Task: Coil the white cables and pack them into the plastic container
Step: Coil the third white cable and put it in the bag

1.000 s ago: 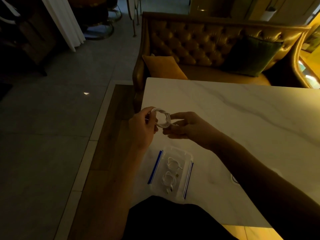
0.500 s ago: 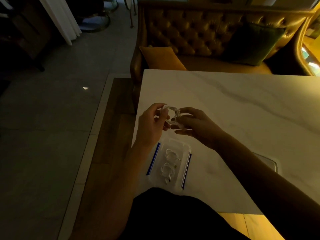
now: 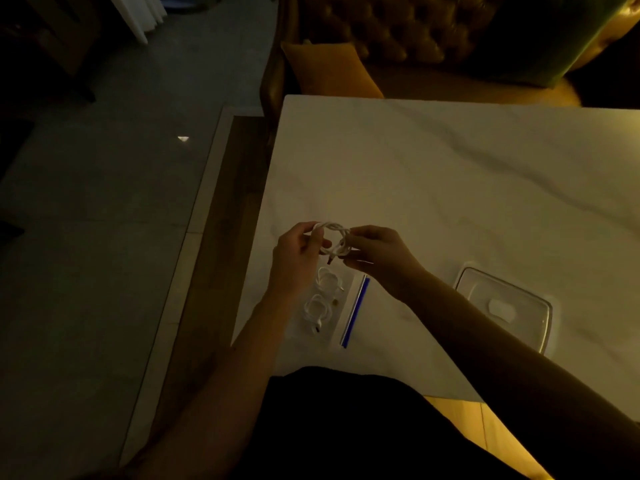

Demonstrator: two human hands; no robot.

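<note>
While aloft near the plastic container (image 3: 347, 317), left hand (image 3: 294, 259) and right hand (image 3: 379, 259), each grip tight on the coiled cable (image 3: 334, 228).

The left grip (image 3: 294, 258) and its forearm cover the left side of the plastic container (image 3: 348, 303), so that side's rim cannot be seen. Fingers of the left grip and the right grip (image 3: 377, 258) hide both sides of the coiled white cable (image 3: 334, 237) that they pinch. Its plug is too small to identify. A dark speck (image 3: 335, 301) beside the nearer packed coil (image 3: 317, 310) is too small to tell. The right forearm hides the lid's (image 3: 519, 292) near corner. The worktop (image 3: 450, 185) runs off the right edge, and dark clothing hides part of its near edge. The sofa (image 3: 381, 26) is blurred and cut off at the top.
</note>
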